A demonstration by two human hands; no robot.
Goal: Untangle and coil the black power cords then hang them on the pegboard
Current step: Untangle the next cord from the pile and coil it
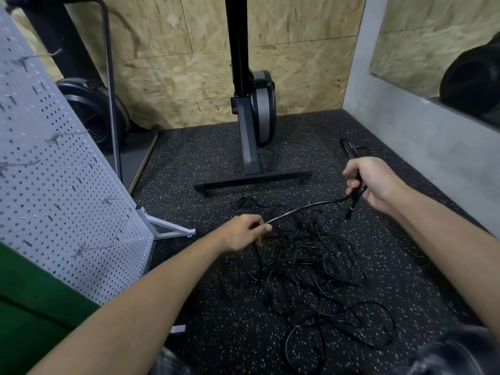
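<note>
A tangle of black power cords (305, 269) lies spread on the speckled black floor mat between my arms. My right hand (374, 182) grips a bundle of cord loops, which stick out above the fist, and a plug end hangs below it. One cord strand (305, 208) runs taut from that hand down to my left hand (243, 232), which pinches it just above the pile. The white pegboard (54, 169) stands at the left, leaning away, with several metal hooks on it.
A black exercise machine with a T-shaped foot (254, 182) stands just behind the cords. A round black fan (92, 109) sits at the back left. A grey concrete ledge (422, 142) runs along the right side. The pegboard's white foot (167, 228) juts onto the mat.
</note>
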